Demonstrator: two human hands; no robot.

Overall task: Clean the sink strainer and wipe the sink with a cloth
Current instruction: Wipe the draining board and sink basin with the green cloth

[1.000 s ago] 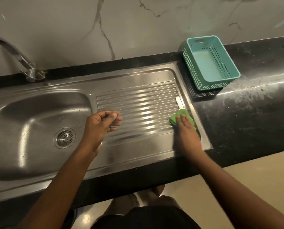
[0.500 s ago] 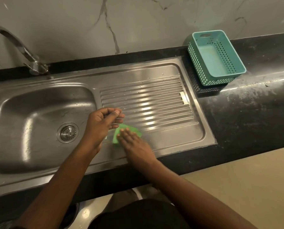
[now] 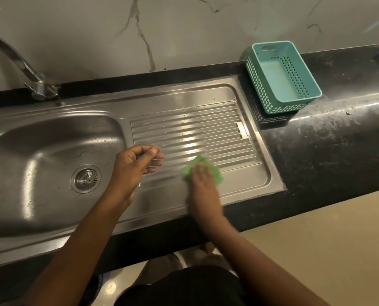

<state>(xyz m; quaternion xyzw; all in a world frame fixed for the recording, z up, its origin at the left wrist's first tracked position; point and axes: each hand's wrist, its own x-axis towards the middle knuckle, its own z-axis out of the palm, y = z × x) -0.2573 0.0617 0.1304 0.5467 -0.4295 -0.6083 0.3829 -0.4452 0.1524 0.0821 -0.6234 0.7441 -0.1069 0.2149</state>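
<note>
while the right hand point(image 3: 202, 184) presses flat on a green cloth point(image 3: 202, 172), fingers spread over it rather than clenched, the cloth lies on the near part of the ribbed drainboard point(image 3: 193, 133), and both are blurred. to its left, the left hand point(image 3: 135, 166) hovers over the drainboard's left edge with fingers loosely curled, gripping nothing visible. further left, the sink strainer point(image 3: 87, 179) sits in the basin point(image 3: 40, 151) floor. beyond, on the dark counter point(image 3: 327, 155) just right of the drainboard, stands a teal basket point(image 3: 283, 76). the faucet point(image 3: 18, 65) rises at the far left against the marble wall.
</note>
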